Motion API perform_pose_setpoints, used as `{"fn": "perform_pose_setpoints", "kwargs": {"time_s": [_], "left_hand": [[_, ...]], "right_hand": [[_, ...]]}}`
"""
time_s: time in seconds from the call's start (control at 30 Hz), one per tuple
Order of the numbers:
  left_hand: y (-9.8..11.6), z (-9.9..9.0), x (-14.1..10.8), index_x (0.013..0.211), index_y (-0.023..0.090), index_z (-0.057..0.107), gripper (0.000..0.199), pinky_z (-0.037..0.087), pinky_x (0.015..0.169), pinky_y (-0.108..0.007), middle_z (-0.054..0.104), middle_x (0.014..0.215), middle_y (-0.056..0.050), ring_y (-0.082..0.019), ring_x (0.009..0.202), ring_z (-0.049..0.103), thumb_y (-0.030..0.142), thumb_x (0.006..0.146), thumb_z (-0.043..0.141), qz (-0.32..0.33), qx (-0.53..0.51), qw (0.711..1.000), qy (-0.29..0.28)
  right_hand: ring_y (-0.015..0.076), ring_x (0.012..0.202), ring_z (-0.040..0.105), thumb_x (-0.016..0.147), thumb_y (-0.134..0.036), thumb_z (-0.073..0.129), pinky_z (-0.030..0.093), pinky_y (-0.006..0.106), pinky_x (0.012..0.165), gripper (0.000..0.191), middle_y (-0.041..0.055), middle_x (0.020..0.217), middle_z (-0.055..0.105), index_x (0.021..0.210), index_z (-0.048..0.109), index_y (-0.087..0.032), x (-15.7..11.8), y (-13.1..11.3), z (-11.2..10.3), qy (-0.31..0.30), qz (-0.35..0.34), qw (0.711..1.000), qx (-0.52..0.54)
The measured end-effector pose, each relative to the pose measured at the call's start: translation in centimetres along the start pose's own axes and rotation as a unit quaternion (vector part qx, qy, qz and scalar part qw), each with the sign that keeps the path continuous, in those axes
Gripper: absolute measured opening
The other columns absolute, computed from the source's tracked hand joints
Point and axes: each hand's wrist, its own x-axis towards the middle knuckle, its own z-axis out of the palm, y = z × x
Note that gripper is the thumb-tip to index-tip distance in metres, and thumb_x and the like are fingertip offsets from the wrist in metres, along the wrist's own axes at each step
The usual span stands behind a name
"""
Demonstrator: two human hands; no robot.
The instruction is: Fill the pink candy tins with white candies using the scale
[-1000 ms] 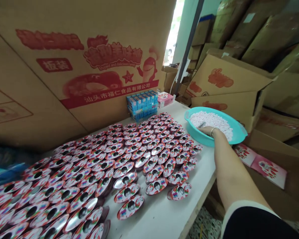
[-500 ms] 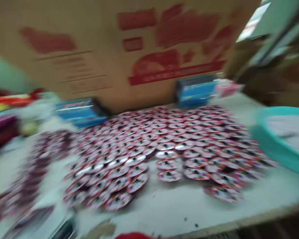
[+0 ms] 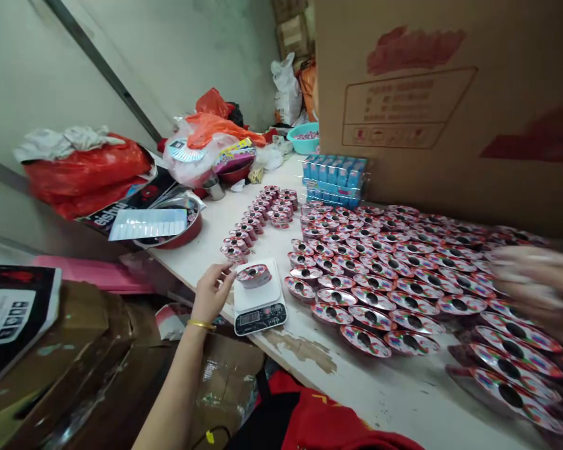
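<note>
**Head cam, fwd & down, close on hands**

Worn on the person's head, the cam faced fwd & down over the white table (image 3: 356,387), close above the left hand (image 3: 211,292). Digital scale (image 3: 259,299) sat just right of it, blurred right hand (image 3: 535,294) far right at frame edge, cardboard box (image 3: 450,106) beyond, wall (image 3: 169,56) upper left.

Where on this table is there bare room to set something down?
A bare strip of tabletop runs along the near edge below the flat packs; another patch lies between the stacked packs and the red tray. Beside the carton it's crowded.
</note>
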Motion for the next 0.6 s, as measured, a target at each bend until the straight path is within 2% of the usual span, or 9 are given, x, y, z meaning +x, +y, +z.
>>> {"fn": "perform_pose_setpoints", "kwargs": {"time_s": [0.07, 0.1, 0.17, 0.23, 0.27, 0.3, 0.37, 0.43, 0.6], "left_hand": [[-1.2, 0.3, -1.4, 0.114, 0.021, 0.059, 0.037, 0.045, 0.060, -0.025, 0.061, 0.093, -0.005, -0.013, 0.072, 0.056, 0.045, 0.086, 0.054, -0.017, -0.023, 1.000, -0.002], [-1.7, 0.4, -2.0, 0.116, 0.021, 0.058, 0.039, 0.045, 0.060, -0.025, 0.060, 0.096, -0.005, -0.013, 0.073, 0.056, 0.046, 0.086, 0.055, -0.024, -0.036, 0.999, -0.002], [-2.5, 0.8, -2.9, 0.117, 0.021, 0.057, 0.039, 0.046, 0.062, -0.026, 0.059, 0.099, -0.006, -0.013, 0.073, 0.056, 0.045, 0.086, 0.055, -0.036, -0.062, 0.997, 0.006], [-3.2, 1.2, -3.6, 0.116, 0.022, 0.058, 0.036, 0.047, 0.064, -0.027, 0.059, 0.098, -0.005, -0.013, 0.074, 0.056, 0.043, 0.087, 0.053, -0.047, -0.081, 0.995, 0.022], [-3.5, 1.3, -3.9, 0.115, 0.022, 0.059, 0.035, 0.047, 0.064, -0.026, 0.059, 0.097, -0.005, -0.013, 0.074, 0.056, 0.042, 0.088, 0.053, -0.053, -0.091, 0.994, 0.028], [-3.8, 1.4, -4.1, 0.114, 0.022, 0.059, 0.034, 0.046, 0.064, -0.026, 0.059, 0.096, -0.005, -0.013, 0.074, 0.056, 0.042, 0.088, 0.053, -0.059, -0.100, 0.993, 0.031], [-4.5, 1.7, -4.6, 0.113, 0.022, 0.060, 0.032, 0.046, 0.063, -0.025, 0.058, 0.095, -0.004, -0.012, 0.074, 0.055, 0.041, 0.088, 0.053, -0.068, -0.118, 0.990, 0.030], [-5.1, 1.9, -5.1, 0.112, 0.022, 0.061, 0.031, 0.046, 0.063, -0.025, 0.058, 0.094, -0.004, -0.012, 0.073, 0.055, 0.040, 0.088, 0.054, -0.073, -0.132, 0.988, 0.029], [-6.1, 2.5, -5.6, 0.109, 0.021, 0.062, 0.027, 0.046, 0.066, -0.025, 0.060, 0.091, -0.004, -0.011, 0.072, 0.054, 0.038, 0.089, 0.053, -0.082, -0.155, 0.984, 0.021]], "right_hand": [[0.0095, 0.052, 0.056, 0.088, -0.028, 0.063, 0.047, 0.016, 0.040, 0.018, 0.0063, 0.065, 0.061, 0.071, 0.067, -0.021, 2.4, -1.3, 5.0, -0.041, 0.130, 0.987, 0.079], [0.0089, 0.051, 0.055, 0.084, -0.029, 0.068, 0.045, 0.017, 0.039, 0.014, 0.0064, 0.068, 0.061, 0.074, 0.067, -0.020, 3.5, -1.8, 8.0, -0.081, 0.201, 0.967, 0.132], [0.0049, 0.045, 0.044, 0.078, -0.036, 0.072, 0.034, 0.016, 0.035, 0.021, 0.0017, 0.065, 0.056, 0.074, 0.062, -0.017, 5.7, -2.5, 14.5, -0.177, 0.300, 0.909, 0.229], [0.0024, 0.042, 0.034, 0.076, -0.037, 0.073, 0.023, 0.015, 0.036, 0.026, -0.0033, 0.060, 0.049, 0.075, 0.056, -0.016, 7.2, -2.8, 20.3, -0.259, 0.338, 0.863, 0.272], [0.0021, 0.042, 0.032, 0.077, -0.035, 0.071, 0.021, 0.015, 0.036, 0.025, -0.0048, 0.058, 0.046, 0.075, 0.054, -0.016, 7.7, -2.9, 22.8, -0.286, 0.347, 0.853, 0.264], [0.0024, 0.041, 0.032, 0.080, -0.032, 0.067, 0.020, 0.016, 0.037, 0.022, -0.0056, 0.056, 0.045, 0.075, 0.053, -0.016, 8.1, -2.8, 24.8, -0.306, 0.346, 0.856, 0.234], [0.0034, 0.040, 0.032, 0.084, -0.026, 0.059, 0.021, 0.016, 0.038, 0.016, -0.0063, 0.052, 0.043, 0.075, 0.052, -0.016, 8.5, -2.4, 27.8, -0.336, 0.336, 0.866, 0.157], [0.0042, 0.039, 0.032, 0.086, -0.022, 0.055, 0.023, 0.017, 0.039, 0.013, -0.0067, 0.050, 0.042, 0.075, 0.053, -0.016, 8.6, -1.8, 29.7, -0.357, 0.329, 0.868, 0.100], [0.0061, 0.041, 0.033, 0.083, -0.016, 0.057, 0.026, 0.019, 0.043, 0.011, -0.0071, 0.045, 0.041, 0.072, 0.059, -0.015, 8.7, -0.2, 31.9, -0.381, 0.315, 0.869, 0.025]]}}
